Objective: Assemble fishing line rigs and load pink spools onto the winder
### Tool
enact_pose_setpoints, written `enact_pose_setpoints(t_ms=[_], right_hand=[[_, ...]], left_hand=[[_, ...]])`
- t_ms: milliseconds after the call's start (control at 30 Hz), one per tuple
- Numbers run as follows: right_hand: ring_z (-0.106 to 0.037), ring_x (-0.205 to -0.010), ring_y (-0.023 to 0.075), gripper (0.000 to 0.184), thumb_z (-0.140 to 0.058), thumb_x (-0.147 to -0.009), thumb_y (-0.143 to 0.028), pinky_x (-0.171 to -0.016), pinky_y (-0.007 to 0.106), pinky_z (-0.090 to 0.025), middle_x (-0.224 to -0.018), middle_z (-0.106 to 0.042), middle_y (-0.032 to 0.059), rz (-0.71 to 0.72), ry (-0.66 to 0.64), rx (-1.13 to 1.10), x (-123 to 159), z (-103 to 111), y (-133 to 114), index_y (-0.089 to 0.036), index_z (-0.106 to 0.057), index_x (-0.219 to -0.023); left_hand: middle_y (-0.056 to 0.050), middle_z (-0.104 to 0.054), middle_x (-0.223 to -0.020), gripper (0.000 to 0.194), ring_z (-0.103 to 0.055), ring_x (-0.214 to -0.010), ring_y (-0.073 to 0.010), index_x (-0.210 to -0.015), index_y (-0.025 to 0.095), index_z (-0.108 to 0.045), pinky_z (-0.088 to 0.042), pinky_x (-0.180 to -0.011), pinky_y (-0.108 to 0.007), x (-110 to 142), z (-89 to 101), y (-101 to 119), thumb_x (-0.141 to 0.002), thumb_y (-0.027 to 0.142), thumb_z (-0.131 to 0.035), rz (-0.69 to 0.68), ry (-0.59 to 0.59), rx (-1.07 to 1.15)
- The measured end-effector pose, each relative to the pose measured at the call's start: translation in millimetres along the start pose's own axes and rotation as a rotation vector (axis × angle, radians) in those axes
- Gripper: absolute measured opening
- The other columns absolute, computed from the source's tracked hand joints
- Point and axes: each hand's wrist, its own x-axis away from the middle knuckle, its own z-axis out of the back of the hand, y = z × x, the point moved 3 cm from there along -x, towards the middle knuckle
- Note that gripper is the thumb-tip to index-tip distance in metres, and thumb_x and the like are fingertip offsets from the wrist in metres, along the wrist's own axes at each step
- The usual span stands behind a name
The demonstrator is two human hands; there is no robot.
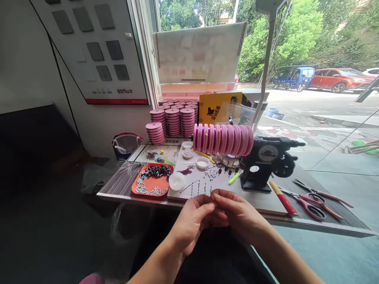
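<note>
My left hand (197,219) and my right hand (232,207) meet at the table's front edge, fingertips pinched together. Whatever lies between the fingers is too small to make out. Just beyond them, short dark beaded strands (205,187) lie in rows on the light board (257,201). An orange tray (135,190) to the left holds black beads, blue-and-white pieces and small silvery bits. Beside it sits a round white container (177,181). Small white beads (211,174) are scattered behind the strands, near a shallow white dish (202,162).
A black winding machine (260,161) carries a row of pink spools (223,140). More pink spools (172,122) are stacked at the back, by a yellow box (217,108). Scissors (314,209), pliers (325,193) and a red-and-tan stick (283,198) lie at the right. A lamp arm (266,63) rises behind.
</note>
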Motion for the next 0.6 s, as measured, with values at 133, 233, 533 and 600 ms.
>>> enact_pose_setpoints(t_ms=[133,233,533,600], right_hand=[[-0.035,-0.045,0.0069,0.034,-0.069,-0.072,-0.042,-0.045,0.018,-0.028,-0.050,-0.040,-0.0052,0.011,0.009,0.060,1,1,-4,-0.015,-0.049,-0.067],[-0.036,-0.047,0.0080,0.033,-0.066,-0.072,-0.046,-0.046,0.020,-0.029,-0.056,-0.042,-0.0050,0.217,0.214,0.311,-1,15,-24,-0.016,-0.057,-0.081],[-0.033,-0.043,0.0111,0.026,-0.060,-0.073,-0.043,-0.046,0.025,-0.026,-0.045,-0.042,-0.0045,0.665,0.639,0.880,-28,23,-66,-0.017,-0.062,-0.074],[-0.037,-0.048,0.0121,0.026,-0.061,-0.073,-0.043,-0.049,0.025,-0.029,-0.052,-0.048,-0.0020,0.675,0.621,0.837,-24,20,-67,-0.017,-0.061,-0.069]], left_hand=[[-0.005,-0.066,-0.063,0.010,-0.061,-0.058,-0.0120,-0.077,0.009,-0.059,-0.047,-0.067,-0.027,-2,0.7,0,-0.075,0.019,-0.059,-0.004,0.000,-0.026],[-0.005,-0.066,-0.064,0.014,-0.061,-0.060,-0.0135,-0.077,0.012,-0.055,-0.046,-0.069,-0.029,-4,2.7,-3,-0.075,0.025,-0.060,-0.027,0.047,-0.088],[-0.006,-0.067,-0.088,0.052,-0.056,-0.085,-0.0225,-0.122,0.020,-0.046,-0.032,-0.082,-0.030,1,0.8,8,-0.073,0.029,-0.062,-0.267,0.184,-0.724],[-0.005,-0.064,-0.089,0.053,-0.054,-0.078,-0.0216,-0.122,0.023,-0.050,-0.031,-0.078,-0.028,1,-4.2,19,-0.071,0.028,-0.064,-0.356,0.236,-0.836]])
